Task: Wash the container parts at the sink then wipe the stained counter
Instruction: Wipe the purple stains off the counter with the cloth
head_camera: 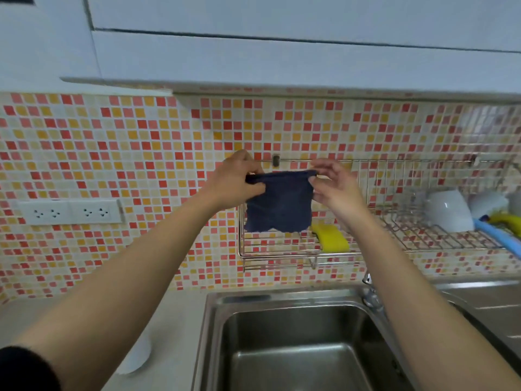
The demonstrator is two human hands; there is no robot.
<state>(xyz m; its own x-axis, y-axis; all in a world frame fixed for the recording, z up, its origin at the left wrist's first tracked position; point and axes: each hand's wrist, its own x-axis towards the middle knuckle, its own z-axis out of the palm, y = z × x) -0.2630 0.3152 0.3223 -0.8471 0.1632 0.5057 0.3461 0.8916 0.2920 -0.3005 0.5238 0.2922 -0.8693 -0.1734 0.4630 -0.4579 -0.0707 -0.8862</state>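
Note:
A dark blue cloth [279,206] hangs spread out in front of the tiled wall, level with the top rail of the wire rack [282,251]. My left hand [235,180] pinches its upper left corner. My right hand [335,183] pinches its upper right corner. Both arms reach up over the steel sink [293,342], whose basin looks empty. A pale counter [174,328] lies left of the sink. No container parts can be made out for certain.
A yellow sponge [329,237] lies in the wire rack behind the cloth. White bowls [448,211] stand on the dish rack to the right, beside blue and yellow items [499,230]. The tap [372,294] rises at the sink's back right. Wall sockets [70,211] sit at the left. A white object [138,356] stands on the counter.

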